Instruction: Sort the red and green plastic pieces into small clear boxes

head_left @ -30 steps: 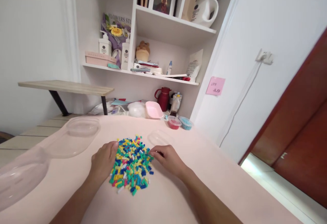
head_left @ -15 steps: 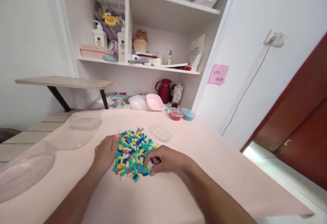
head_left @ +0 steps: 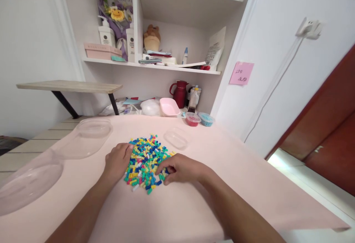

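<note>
A heap of small toy building bricks [head_left: 145, 158] in blue, green, yellow, red and white is spread over the pink tabletop between my hands. My left hand [head_left: 118, 158] rests along the heap's left edge, fingers loosely extended and their tips touching the bricks. Over the lower right side is my right hand [head_left: 179, 168], thumb and index finger apart and pointing down at the bricks. No brick shows between those fingers, and its other fingers are curled partly out of sight.
A clear shallow tray [head_left: 176, 139] lies just behind the heap. Larger clear plastic trays [head_left: 85, 139] are at the left. Lidded tubs of red pieces [head_left: 192, 119] and blue pieces [head_left: 206, 119], a pink tray [head_left: 169, 107] and a dark red jug [head_left: 181, 94] line the back.
My view has tilted slightly, so the scene sits a little higher. A few bricks by my right fingertips have shifted, while both hands stay in nearly the same places.
</note>
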The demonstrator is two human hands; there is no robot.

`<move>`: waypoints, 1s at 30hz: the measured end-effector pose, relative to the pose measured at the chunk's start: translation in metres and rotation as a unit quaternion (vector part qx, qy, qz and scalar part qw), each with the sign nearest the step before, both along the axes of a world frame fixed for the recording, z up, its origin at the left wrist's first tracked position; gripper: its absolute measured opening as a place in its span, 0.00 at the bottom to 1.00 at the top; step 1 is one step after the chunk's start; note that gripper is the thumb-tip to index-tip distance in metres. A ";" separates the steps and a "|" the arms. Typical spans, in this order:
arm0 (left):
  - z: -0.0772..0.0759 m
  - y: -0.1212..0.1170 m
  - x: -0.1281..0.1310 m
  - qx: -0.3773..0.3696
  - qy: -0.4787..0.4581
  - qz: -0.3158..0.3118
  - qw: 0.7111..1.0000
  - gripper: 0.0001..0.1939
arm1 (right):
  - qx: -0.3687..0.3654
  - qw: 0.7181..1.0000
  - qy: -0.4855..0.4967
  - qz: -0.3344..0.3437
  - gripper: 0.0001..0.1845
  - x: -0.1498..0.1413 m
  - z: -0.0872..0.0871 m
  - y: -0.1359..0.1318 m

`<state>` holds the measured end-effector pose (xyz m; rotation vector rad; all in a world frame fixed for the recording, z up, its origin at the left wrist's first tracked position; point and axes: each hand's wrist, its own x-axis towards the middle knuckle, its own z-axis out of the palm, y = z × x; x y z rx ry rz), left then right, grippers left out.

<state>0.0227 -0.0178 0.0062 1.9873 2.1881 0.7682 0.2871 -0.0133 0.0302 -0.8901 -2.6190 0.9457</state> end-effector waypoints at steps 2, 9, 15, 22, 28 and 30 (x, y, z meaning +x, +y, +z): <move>0.000 0.000 0.000 0.000 0.002 0.001 1.000 0.25 | -0.019 1.000 0.003 0.005 0.22 0.003 0.000 0.002; -0.002 0.001 0.000 0.006 0.003 0.002 1.000 0.24 | 0.010 0.999 0.030 0.011 0.17 0.001 -0.001 0.002; -0.003 0.002 0.000 0.010 0.007 0.000 1.000 0.24 | 0.071 0.996 0.050 0.009 0.12 -0.003 -0.003 0.000; -0.003 0.001 0.000 0.008 0.011 -0.001 1.000 0.24 | 0.062 0.995 0.082 -0.014 0.09 -0.003 0.004 -0.004; -0.003 0.000 0.000 0.007 0.013 -0.005 1.000 0.24 | 0.056 0.995 0.079 -0.018 0.11 -0.004 0.003 -0.006; -0.003 0.000 0.001 0.007 0.015 -0.008 1.000 0.23 | 0.053 0.995 0.082 -0.017 0.11 -0.004 0.002 -0.006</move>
